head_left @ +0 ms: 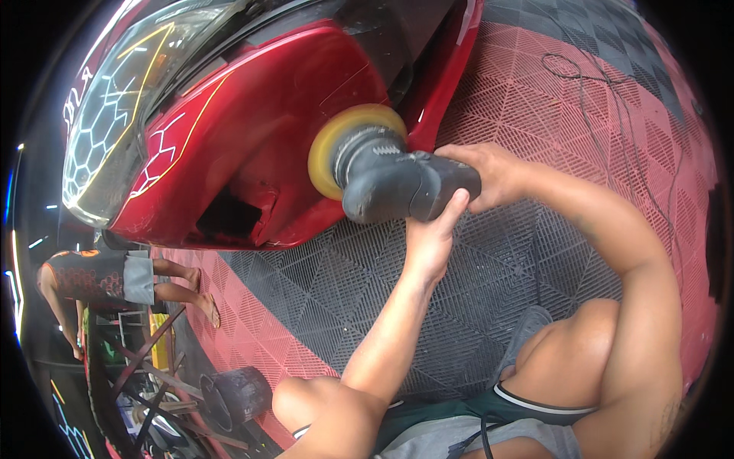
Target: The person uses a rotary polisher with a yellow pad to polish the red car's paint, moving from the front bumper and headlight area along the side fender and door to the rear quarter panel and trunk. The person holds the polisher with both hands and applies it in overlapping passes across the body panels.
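Observation:
Both my hands are closed on a black power polisher (397, 187) with a round yellow foam pad (323, 161). The pad's face rests against, or very near, a glossy red car body panel (283, 92); the contact itself is hidden. My left hand (432, 245) grips the tool's body from below, thumb up along its side. Around the rear end of the handle wraps my right hand (489, 176). Lower on the red panel is a dark rectangular opening (229, 216) with a scuffed or cracked edge beside it.
Red and dark grey grid tiles (489, 260) cover the floor. A thin cable (592, 76) snakes across it at the far right. At the left, another person (92, 275) bends over near a metal stand (145, 356). A black bucket (237, 398) lies near my left knee.

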Demonstrator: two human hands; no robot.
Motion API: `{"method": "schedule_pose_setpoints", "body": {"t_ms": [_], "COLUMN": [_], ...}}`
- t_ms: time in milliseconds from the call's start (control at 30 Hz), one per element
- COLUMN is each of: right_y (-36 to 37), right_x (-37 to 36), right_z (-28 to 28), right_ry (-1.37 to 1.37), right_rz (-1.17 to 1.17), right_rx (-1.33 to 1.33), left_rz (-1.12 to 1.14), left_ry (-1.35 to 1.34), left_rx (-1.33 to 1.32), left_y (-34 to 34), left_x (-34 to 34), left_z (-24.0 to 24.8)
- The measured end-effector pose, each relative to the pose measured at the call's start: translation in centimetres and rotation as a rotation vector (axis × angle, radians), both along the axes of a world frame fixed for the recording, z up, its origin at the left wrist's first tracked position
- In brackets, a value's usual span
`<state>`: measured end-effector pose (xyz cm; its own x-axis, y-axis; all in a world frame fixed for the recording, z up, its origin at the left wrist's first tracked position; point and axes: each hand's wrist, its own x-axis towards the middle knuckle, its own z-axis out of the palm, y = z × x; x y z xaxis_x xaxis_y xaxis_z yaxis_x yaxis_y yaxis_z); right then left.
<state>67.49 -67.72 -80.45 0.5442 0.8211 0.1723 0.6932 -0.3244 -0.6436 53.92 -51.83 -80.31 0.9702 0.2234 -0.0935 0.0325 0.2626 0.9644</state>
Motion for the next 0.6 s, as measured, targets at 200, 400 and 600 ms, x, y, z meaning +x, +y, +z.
{"method": "schedule_pose_setpoints", "body": {"t_ms": [200,400,600], "right_y": [-1.7,-2.7,-2.2], "right_x": [1.9,2.6,1.8], "right_z": [0.1,0.1,-2.9], "right_ry": [-0.001,0.075,0.024], "right_rz": [-0.032,-0.041,-0.012], "right_rx": [0.213,0.225,-0.053], "left_rz": [-0.073,-0.096,-0.115], "left_ry": [-0.054,-0.054,0.201], "left_rx": [0.095,0.059,-0.191], "left_y": [-1.4,-2.9,-1.1], "left_x": [2.6,3.8,1.7], "left_z": [2.5,3.2,-3.6]}}
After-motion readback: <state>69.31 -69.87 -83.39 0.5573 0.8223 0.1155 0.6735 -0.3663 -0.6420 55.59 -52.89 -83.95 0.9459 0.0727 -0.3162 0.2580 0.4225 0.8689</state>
